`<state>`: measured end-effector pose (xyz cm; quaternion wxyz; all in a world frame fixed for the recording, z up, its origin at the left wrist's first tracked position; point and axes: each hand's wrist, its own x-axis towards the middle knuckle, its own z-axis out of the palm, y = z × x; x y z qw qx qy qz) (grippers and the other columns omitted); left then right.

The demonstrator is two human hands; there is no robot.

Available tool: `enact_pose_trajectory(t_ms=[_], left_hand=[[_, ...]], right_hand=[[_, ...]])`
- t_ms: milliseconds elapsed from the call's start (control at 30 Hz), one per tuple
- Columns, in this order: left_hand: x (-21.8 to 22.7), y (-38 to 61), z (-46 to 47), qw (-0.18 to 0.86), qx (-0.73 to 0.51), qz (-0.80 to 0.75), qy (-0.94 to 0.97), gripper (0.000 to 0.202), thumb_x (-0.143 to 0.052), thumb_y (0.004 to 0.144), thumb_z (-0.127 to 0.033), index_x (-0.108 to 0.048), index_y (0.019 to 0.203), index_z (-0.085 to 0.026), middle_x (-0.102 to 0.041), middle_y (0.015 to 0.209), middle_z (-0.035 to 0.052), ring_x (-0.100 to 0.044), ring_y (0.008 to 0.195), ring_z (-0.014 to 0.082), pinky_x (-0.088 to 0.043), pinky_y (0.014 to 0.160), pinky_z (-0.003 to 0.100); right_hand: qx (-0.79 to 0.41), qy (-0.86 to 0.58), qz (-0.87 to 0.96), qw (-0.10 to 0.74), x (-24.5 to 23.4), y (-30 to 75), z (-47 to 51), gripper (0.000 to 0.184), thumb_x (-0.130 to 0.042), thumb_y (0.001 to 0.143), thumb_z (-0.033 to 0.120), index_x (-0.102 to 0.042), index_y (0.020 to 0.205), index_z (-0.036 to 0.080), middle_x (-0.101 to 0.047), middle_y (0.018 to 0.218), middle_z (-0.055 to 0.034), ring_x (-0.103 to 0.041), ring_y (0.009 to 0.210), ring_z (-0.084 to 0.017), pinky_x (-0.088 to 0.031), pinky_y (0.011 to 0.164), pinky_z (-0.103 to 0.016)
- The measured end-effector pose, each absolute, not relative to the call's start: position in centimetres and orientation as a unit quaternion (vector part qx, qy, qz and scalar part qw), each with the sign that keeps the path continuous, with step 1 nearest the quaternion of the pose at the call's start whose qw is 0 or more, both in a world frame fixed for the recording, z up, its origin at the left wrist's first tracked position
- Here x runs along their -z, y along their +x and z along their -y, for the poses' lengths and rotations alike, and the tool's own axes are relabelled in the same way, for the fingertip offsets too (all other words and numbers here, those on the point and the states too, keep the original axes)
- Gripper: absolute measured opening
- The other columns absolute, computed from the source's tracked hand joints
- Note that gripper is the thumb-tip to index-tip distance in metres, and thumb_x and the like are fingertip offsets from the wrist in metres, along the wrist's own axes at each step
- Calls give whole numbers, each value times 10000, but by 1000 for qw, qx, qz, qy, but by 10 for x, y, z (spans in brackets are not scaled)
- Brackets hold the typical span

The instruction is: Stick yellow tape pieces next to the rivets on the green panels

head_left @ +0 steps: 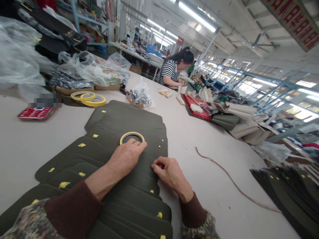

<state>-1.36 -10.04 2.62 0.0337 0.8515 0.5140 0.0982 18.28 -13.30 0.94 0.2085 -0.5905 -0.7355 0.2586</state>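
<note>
Several dark green sheet pieces [124, 116] lie overlapped on the table, with small yellow tape bits [81, 145] stuck along both sides. Over the upper pieces, my left hand [127, 156] is closed on the near rim of a roll of yellow tape [132, 133]. My right hand [170, 171] rests by the right edge of the stack, its thumb and forefinger pinched together. Whatever those fingertips hold, if anything, is too small to make out. Just above them, two small shiny studs [159, 146] show on the top piece.
Two more tape rolls [93, 100] lie at the back left near a red calculator [37, 113] and plastic bags [84, 68]. A brown cord [231, 177] crosses the table on the right. More dark pieces [286, 192] are stacked at far right. A person [171, 71] works across the table.
</note>
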Motion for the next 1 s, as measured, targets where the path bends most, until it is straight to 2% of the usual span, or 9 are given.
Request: enact_pose_trajectory(t_ms=[67,233,333,467,733,833,1000], left_hand=[[-23,-15,100,44,-119,-490,862,204,-415,958,-166,-594,1047,-207,-715,977,53,-651,972,221,-544,757,308],[-12,-17,104,79,-237,-381,890,293,-412,982,-229,-521,1254,-233,-731,1114,45,-701,971,175,-561,812,274],[-10,-15,111,74,-286,-350,889,363,-397,993,-241,-431,1353,-218,-728,1155,63,-714,977,172,-566,803,261],[-12,-13,117,80,-277,-350,891,288,-403,990,-227,-461,1271,-198,-754,1035,59,-735,874,180,-555,708,250],[-18,-10,116,113,-235,-377,889,129,-432,982,-250,-557,981,-222,-710,846,1,-695,733,180,-442,583,261],[-23,-7,115,124,-248,-380,883,154,-446,968,-219,-551,856,-219,-662,759,-15,-646,667,164,-411,570,259],[-24,-1,121,97,-307,-358,877,200,-397,969,-180,-550,842,-203,-631,757,-1,-616,700,162,-428,630,267]], right_hand=[[-313,-576,718,234,-11,187,137,125,-634,818,193,-752,778,199,-671,611,20,-575,545,-122,-393,519,-214],[-284,-511,682,440,-13,183,139,168,-624,854,197,-728,983,171,-737,865,-41,-648,722,-150,-509,678,-250],[-244,-451,724,461,-16,177,140,156,-612,873,162,-711,993,175,-723,900,-52,-646,767,-148,-516,705,-252],[-178,-419,761,461,-16,174,140,116,-591,886,133,-699,911,167,-714,844,-63,-646,772,-153,-518,726,-263],[-53,-436,770,462,-8,172,141,148,-542,800,87,-662,747,155,-666,661,-33,-595,570,-125,-470,569,-229],[-103,-480,740,460,-11,167,144,141,-549,777,115,-667,715,161,-664,644,-23,-588,554,-122,-471,563,-233],[-382,-573,540,483,-15,164,138,93,-596,735,232,-644,691,165,-612,528,26,-567,441,-114,-462,436,-212]])
